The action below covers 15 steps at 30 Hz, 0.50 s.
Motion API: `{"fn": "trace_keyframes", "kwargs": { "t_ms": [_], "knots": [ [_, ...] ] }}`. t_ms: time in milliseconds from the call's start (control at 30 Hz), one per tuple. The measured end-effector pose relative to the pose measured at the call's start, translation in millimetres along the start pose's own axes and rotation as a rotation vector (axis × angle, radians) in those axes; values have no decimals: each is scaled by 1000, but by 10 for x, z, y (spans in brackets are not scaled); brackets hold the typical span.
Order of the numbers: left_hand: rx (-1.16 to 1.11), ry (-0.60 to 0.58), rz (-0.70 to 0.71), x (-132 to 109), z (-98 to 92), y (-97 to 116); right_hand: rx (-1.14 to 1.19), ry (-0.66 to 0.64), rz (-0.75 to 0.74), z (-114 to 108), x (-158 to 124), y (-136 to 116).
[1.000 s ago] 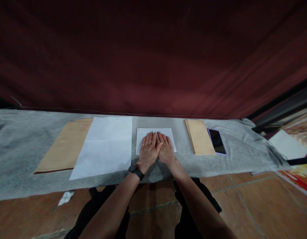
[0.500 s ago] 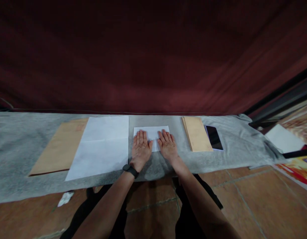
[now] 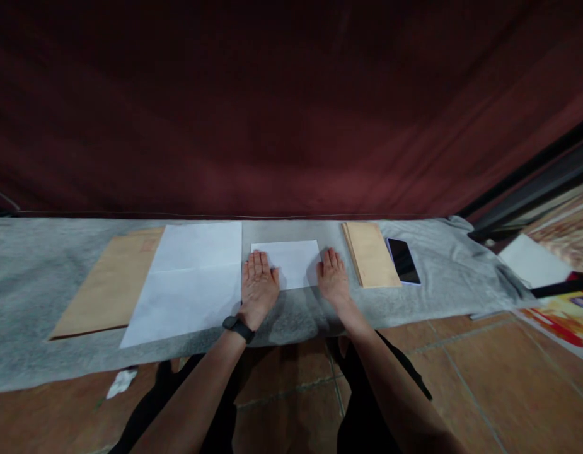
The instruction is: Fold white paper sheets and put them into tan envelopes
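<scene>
A folded white sheet of paper (image 3: 295, 263) lies on the grey cloth between my two hands. My left hand (image 3: 259, 284) rests flat over its left edge, fingers stretched out and pointing away from me. At the paper's right edge my right hand (image 3: 333, 277) lies flat too, its thumb side by the paper. Neither hand grips anything. Left of my left hand are larger white sheets (image 3: 191, 284) with a crease across them, partly covering a big brown envelope (image 3: 109, 284). Just right of my right hand lies a small stack of brown envelopes (image 3: 374, 255).
A dark-screened phone (image 3: 403, 261) lies beside the small envelopes. The grey cloth (image 3: 461, 277) covers a long narrow surface, with a dark red curtain (image 3: 291, 126) behind it. A crumpled white tissue (image 3: 121, 383) is on the tiled floor (image 3: 508, 366).
My hands have slid apart over the paper, left hand to the left and right hand to the right, so more of its middle shows. The view has shifted slightly.
</scene>
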<state>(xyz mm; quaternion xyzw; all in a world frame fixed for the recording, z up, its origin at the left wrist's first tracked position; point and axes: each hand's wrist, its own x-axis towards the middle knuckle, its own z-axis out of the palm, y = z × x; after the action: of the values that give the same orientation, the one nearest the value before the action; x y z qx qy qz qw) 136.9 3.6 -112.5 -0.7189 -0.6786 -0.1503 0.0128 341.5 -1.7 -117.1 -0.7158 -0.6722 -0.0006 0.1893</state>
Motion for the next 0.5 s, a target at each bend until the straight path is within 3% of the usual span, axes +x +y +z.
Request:
{"fn": "trace_keyframes", "kwargs": {
  "t_ms": [133,300,500],
  "knots": [
    [64,-29,7,35,-96,117,188,39,-103,-41,126,-167],
    [113,-79,-45,82,-187,238,408,-46,-252,36,211,-532],
    [90,-9,-18,182,-223,176,288,-146,-300,151,166,-741]
  ]
}}
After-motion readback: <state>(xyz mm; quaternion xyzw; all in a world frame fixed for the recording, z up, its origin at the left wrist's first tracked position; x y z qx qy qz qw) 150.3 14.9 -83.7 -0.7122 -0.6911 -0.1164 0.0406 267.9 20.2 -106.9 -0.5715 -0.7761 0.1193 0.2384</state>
